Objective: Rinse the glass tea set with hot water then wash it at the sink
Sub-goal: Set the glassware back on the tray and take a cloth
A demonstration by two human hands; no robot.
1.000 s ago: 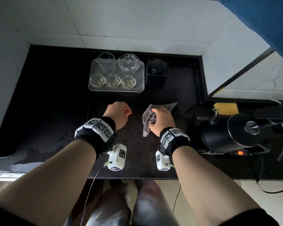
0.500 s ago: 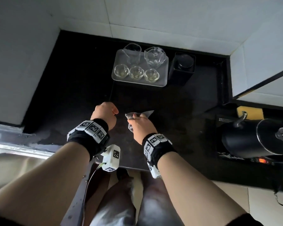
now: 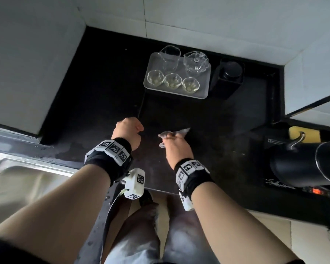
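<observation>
The glass tea set stands on a grey tray (image 3: 203, 94) at the back of the dark counter: a glass pitcher (image 3: 169, 56), a lidded glass bowl (image 3: 196, 60) and three small glass cups (image 3: 172, 80) in a row. My right hand (image 3: 176, 146) grips a crumpled grey cloth (image 3: 174, 133) against the counter, well in front of the tray. My left hand (image 3: 128, 133) hovers beside it as a fist with nothing in it. A steel sink (image 3: 23, 183) lies at the lower left.
A black kettle (image 3: 303, 164) sits on a heating base with a red display (image 3: 316, 191) at the right, a yellow sponge (image 3: 304, 133) behind it. A black canister (image 3: 229, 77) stands right of the tray. White tiled walls enclose the counter corner. My knees show below the counter edge.
My view has swung left, bringing the sink into sight. My right hand has bunched the cloth up smaller and drawn it toward me; my left fist stayed beside it.
</observation>
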